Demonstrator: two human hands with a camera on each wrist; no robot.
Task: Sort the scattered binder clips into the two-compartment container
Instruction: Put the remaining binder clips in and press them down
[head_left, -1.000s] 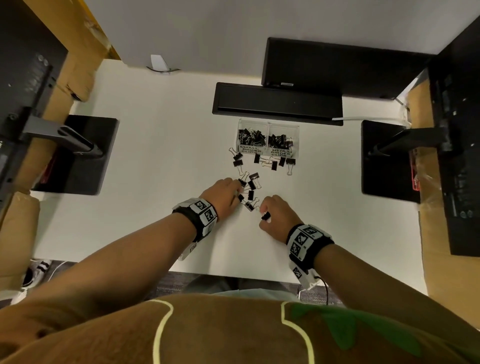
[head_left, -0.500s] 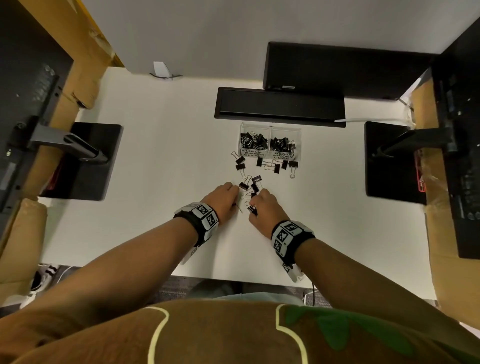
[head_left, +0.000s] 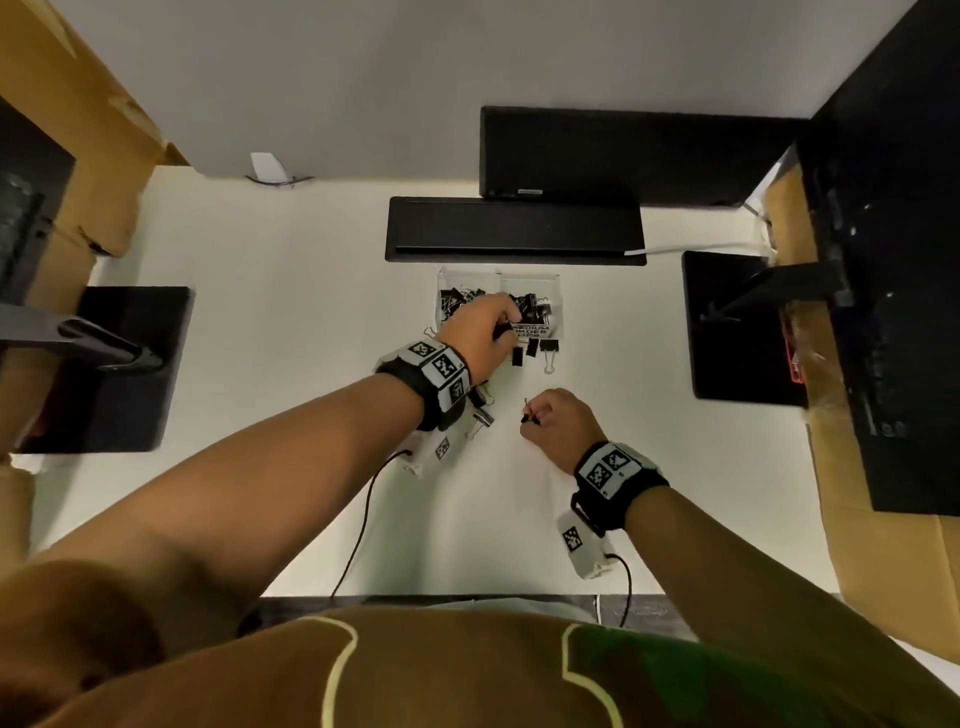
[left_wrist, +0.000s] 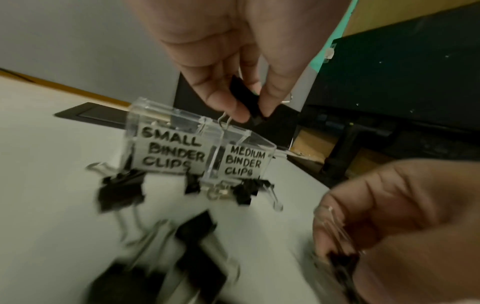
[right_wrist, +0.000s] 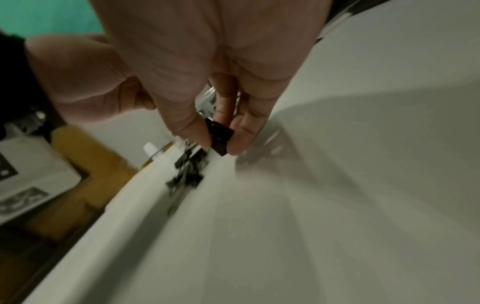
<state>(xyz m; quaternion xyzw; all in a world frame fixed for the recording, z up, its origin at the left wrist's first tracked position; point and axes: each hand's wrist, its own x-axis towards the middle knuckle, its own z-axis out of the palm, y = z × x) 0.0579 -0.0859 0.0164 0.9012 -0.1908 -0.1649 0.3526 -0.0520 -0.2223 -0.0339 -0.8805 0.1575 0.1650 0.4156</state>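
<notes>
A clear two-compartment container (head_left: 551, 280) (left_wrist: 182, 131), labelled small and medium binder clips, stands mid-table with black clips in both halves. My left hand (head_left: 483, 327) (left_wrist: 244, 98) hovers over its front edge and pinches a black binder clip (left_wrist: 245, 100) between thumb and fingers, above the divider. My right hand (head_left: 558, 423) (right_wrist: 221, 142) is nearer me, right of the loose pile, pinching another black binder clip (right_wrist: 219, 135) (head_left: 529, 417). Several loose clips (head_left: 540, 349) (left_wrist: 122, 189) lie in front of the container, and a few more (head_left: 483, 413) by my left wrist.
A flat black bar (head_left: 514, 231) and a black box (head_left: 623, 150) sit just behind the container. Black monitor bases (head_left: 124, 364) (head_left: 737, 322) flank the white table (head_left: 291, 322). Cardboard stands along both sides. Cables (head_left: 358, 530) trail from my wristbands to the near edge.
My left hand has lifted from the loose pile and moved forward to the container, carrying a clip. My right hand has drawn back slightly to the right, still pinching its clip.
</notes>
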